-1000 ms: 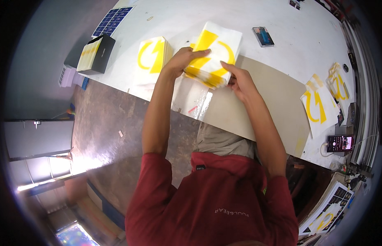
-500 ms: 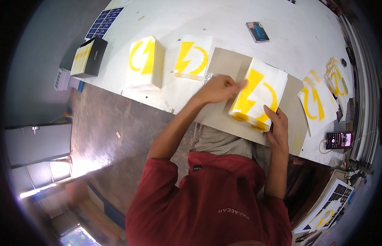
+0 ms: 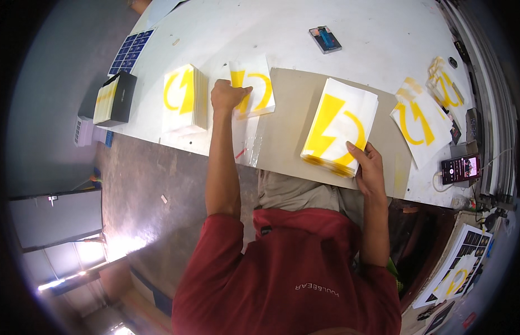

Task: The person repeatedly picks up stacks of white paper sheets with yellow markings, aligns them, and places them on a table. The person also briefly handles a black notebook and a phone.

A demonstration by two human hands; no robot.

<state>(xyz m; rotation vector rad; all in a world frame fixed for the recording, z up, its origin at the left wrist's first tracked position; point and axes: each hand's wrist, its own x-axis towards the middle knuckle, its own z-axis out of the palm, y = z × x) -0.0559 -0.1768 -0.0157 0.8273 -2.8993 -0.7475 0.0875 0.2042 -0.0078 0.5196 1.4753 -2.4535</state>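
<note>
My left hand [image 3: 229,96] is at the left edge of a white printed sheet [image 3: 263,94], fingers closed on it. The sheet bears a yellow lightning bolt and arc and lies over a low pile. At the lower right, my right hand [image 3: 369,167] grips a thicker stack of matching sheets [image 3: 341,123], thumb on top and fingers mostly hidden underneath. This stack rests on a beige board [image 3: 290,120]. Left of my left hand stands a tall, neat stack of the same sheets [image 3: 184,97].
A black box [image 3: 125,100] holding similar sheets stands at the far left by a blue-patterned sheet [image 3: 131,50]. Clear plastic [image 3: 247,139] lies near the table's front edge. A small flat pack [image 3: 325,40] is at the back. Loose printed sheets [image 3: 419,125] and a phone [image 3: 460,168] are on the right.
My left hand has moved left from the edge of the thicker stack to the low pile. My right hand keeps its hold on the stack. The view has shifted slightly.
</note>
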